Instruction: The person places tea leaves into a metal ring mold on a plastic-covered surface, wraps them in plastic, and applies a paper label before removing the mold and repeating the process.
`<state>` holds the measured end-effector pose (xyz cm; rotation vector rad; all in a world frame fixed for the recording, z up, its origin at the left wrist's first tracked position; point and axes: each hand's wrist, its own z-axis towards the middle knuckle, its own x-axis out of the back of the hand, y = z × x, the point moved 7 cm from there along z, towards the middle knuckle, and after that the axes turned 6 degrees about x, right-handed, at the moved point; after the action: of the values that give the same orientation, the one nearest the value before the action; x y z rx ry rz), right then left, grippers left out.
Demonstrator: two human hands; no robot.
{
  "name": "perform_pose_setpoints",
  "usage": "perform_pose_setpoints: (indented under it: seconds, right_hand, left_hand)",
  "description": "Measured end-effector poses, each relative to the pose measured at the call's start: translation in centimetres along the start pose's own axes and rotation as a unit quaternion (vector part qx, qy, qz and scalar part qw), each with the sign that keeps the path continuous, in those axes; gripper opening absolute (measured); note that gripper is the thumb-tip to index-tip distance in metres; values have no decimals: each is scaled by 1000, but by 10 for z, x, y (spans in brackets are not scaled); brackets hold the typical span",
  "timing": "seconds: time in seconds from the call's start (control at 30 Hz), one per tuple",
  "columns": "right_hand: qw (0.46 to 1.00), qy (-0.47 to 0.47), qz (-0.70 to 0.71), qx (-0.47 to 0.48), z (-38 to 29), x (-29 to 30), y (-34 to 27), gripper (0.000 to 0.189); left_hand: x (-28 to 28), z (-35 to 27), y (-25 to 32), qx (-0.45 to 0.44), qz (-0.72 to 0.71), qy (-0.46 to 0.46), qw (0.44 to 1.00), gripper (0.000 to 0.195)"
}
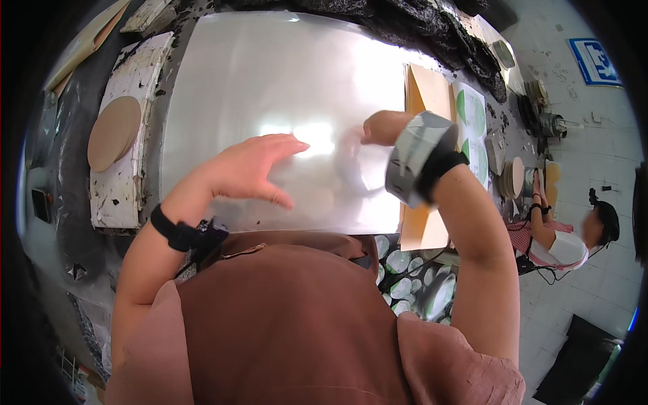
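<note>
A shiny metal-like sheet (pixel 263 76) covers the work surface in front of me. Over its lower middle, my left hand (pixel 253 167) is held with thumb and fingers apart, holding nothing. My right hand (pixel 387 127) is over the sheet's right side, its fingers curled and partly hidden, so a small item in them cannot be ruled out. A wide grey band (pixel 417 157), perhaps a roll of tape, encircles my right wrist beside a black strap. Brown paper or card sheets (pixel 430 93) lie by the sheet's right edge, near printed green-and-white labels (pixel 472 111).
Thin brown discs (pixel 114 132) rest on a paint-worn board (pixel 121 197) at left. Black crumpled material (pixel 395 20) lines the far edge. More discs (pixel 512 178) are stacked at right, where another person (pixel 562 243) works. Several round green-and-white pieces (pixel 400 288) lie below the table edge.
</note>
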<state>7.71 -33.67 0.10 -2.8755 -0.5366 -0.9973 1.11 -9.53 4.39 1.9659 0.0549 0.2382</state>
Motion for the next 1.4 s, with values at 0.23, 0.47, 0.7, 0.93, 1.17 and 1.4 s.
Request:
perform_pose_setpoints:
  seconds: [0.23, 0.47, 0.7, 0.93, 1.17, 1.4]
  right_hand:
    - [979, 149, 137, 38, -58, 2, -19, 29]
    - [948, 274, 162, -1, -87, -49, -74, 36]
    - [858, 478, 56, 179, -127, 5, -135, 57]
    - [856, 493, 100, 117, -121, -20, -109, 10]
    - [903, 347, 191, 168, -82, -35, -135, 19]
    - [903, 289, 298, 112, -87, -72, -110, 22]
  left_hand:
    - [-16, -27, -53, -4, 451, 336, 827, 53]
    - [-13, -31, -49, -70, 428, 350, 830, 24]
    - [40, 11, -19, 158, 337, 237, 897, 23]
    - [-10, -88, 30, -8, 569, 415, 710, 23]
    - [12, -81, -46, 83, 445, 294, 842, 11]
    - [25, -57, -60, 226, 370, 80, 898, 44]
